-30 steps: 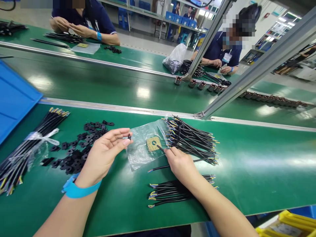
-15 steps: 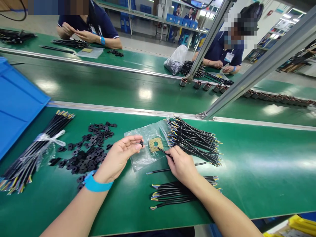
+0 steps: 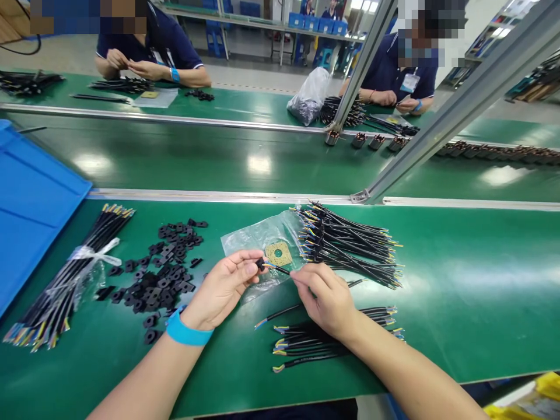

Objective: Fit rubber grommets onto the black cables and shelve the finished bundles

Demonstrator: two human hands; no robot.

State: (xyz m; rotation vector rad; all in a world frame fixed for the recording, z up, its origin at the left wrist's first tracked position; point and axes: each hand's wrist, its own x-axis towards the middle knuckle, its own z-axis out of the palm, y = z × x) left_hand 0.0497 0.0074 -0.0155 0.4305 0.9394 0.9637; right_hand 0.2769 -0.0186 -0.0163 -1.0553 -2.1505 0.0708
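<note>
Two hands at work over the green bench: left hand [image 3: 225, 287] pinches a small black clip [image 3: 261, 264] at its fingertips; right hand [image 3: 326, 297] grips a black cable [image 3: 280, 269], its stripped end meeting the clip. Loose clips [image 3: 161, 274] lie left, cable pile [image 3: 350, 245] right.

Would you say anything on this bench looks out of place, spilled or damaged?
Nothing stands out. The black clips lie in a loose pile, and the cables sit in bundles. The left hand pinches one clip at the stripped end of the cable held by the right hand.
</note>
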